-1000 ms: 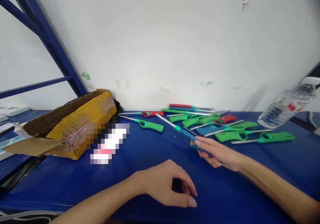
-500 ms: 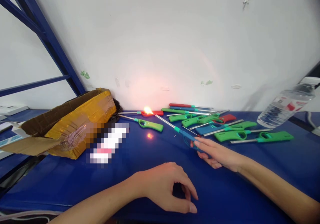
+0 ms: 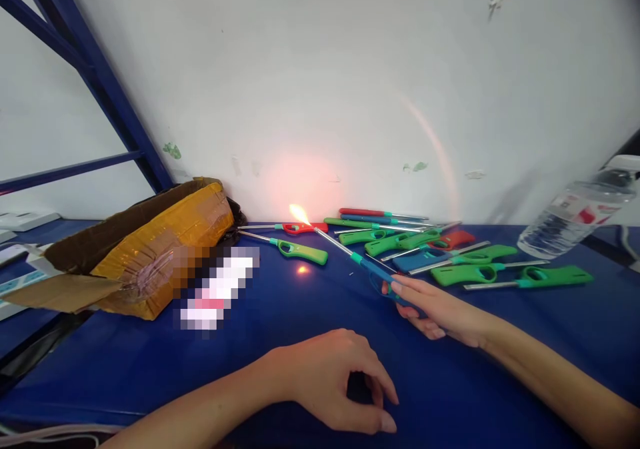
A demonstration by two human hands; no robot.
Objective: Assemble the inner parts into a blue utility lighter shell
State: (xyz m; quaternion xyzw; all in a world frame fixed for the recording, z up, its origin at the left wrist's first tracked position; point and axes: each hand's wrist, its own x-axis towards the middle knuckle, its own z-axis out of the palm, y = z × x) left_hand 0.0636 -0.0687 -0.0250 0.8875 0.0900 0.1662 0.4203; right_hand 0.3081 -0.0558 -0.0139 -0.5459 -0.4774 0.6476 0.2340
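Observation:
My right hand (image 3: 425,305) is wrapped round a blue long-necked lighter (image 3: 376,272), its metal neck pointing up and left. A bright flame (image 3: 299,213) burns at the lighter's tip. My left hand (image 3: 345,382) rests near the table's front edge, fingers curled but apart, with nothing between them. Beyond the flame lies a red lighter (image 3: 303,227), and a green lighter (image 3: 302,251) is just in front of it. Several green, red and blue lighters lie in a loose pile behind and right of my right hand, among them a green one (image 3: 557,276) at the far right.
An open cardboard box (image 3: 165,249) with yellow tape stands at the left on the blue table (image 3: 280,312), a pixelated item (image 3: 223,289) beside it. A clear plastic bottle (image 3: 567,215) leans at the right. Behind are a white wall and a blue metal frame (image 3: 107,95).
The flame at the blue lighter's tip looks longer and more clearly shaped. Both hands hold nearly the same place, and the view has shifted very slightly.

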